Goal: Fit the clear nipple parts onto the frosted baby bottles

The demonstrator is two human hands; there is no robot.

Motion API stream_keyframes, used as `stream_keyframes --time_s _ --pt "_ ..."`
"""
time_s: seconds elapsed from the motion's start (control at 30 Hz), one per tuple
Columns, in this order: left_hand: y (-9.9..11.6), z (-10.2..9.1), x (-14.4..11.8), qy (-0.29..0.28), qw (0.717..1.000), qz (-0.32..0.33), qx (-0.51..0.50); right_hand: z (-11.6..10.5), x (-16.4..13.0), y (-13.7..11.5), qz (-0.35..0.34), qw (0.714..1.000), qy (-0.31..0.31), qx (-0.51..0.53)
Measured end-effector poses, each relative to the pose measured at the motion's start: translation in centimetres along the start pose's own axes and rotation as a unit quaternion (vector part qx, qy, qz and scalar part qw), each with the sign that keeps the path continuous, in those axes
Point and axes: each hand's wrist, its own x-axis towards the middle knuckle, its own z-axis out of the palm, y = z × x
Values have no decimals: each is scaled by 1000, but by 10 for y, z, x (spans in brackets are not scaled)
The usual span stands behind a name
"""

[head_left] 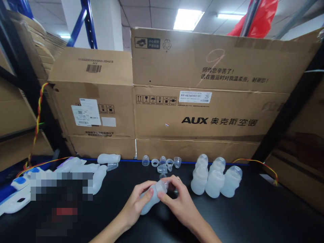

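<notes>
My left hand point(135, 204) is wrapped round the body of a frosted baby bottle point(149, 206), which tilts with its top up to the right. The fingers of my right hand point(180, 200) close round the bottle's collar and clear top. Part of that top is hidden behind the fingers. Just beyond my hands lie loose clear caps point(162, 168) and a pale ring point(155, 163). To the right stand several capped bottles point(214, 184) in a close group.
On the left lie several frosted bottle bodies point(99, 179) and white plastic pieces point(19, 199), beside a pixelated patch. Large cardboard sheets point(164, 111) wall off the back of the black table point(243, 219). Dark rack posts point(286, 94) rise at both sides, with red-yellow wires point(37, 114).
</notes>
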Motion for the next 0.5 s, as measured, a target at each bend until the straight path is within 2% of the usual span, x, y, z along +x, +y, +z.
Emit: stream_keyframes --time_s 0.07,0.13,0.23,0.33,0.5 --pt "-3 -1 -1 24 998 21 48 -1 1 -2 17 1000 0 -22" --pt "-5 -3 -1 37 998 25 47 -3 1 -2 24 1000 -17 0" --pt "-8 -6 2 13 997 -63 -51 -9 2 -1 -6 996 -68 63" --pt "-9 -9 3 -26 981 -161 -109 -15 3 -2 -28 985 -119 123" --pt "-10 -13 1 -57 964 -225 -130 -18 2 -9 -47 972 -152 171"
